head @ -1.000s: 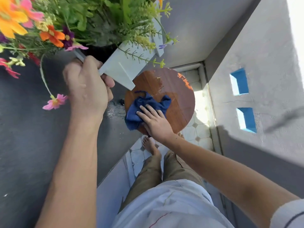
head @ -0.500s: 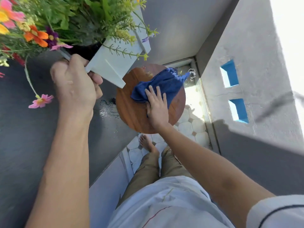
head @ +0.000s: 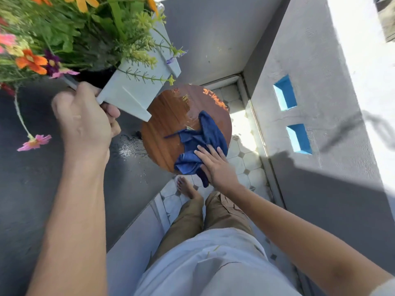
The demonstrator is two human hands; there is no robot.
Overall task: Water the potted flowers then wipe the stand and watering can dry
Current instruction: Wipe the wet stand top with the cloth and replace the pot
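My left hand [head: 85, 120] grips the lower corner of a pale grey flower pot [head: 136, 90] and holds it lifted and tilted above the stand. Orange, pink and purple flowers [head: 64, 39] spill from it at the upper left. Below it is the round wooden stand [head: 166, 120], with a wet sheen on its far part. My right hand [head: 215, 165] lies flat with spread fingers on a crumpled blue cloth [head: 203, 137] at the stand's near right edge. No watering can is in view.
A dark grey ledge [head: 32, 189] fills the left, with water drops beside the stand. A grey wall [head: 320, 103] with two blue openings runs along the right. Pale floor tiles [head: 243, 154] and my bare foot [head: 188, 189] lie below the stand.
My right hand has dragged the blue cloth from the far side of the stand back to its near right edge. My left hand keeps holding the pot up.
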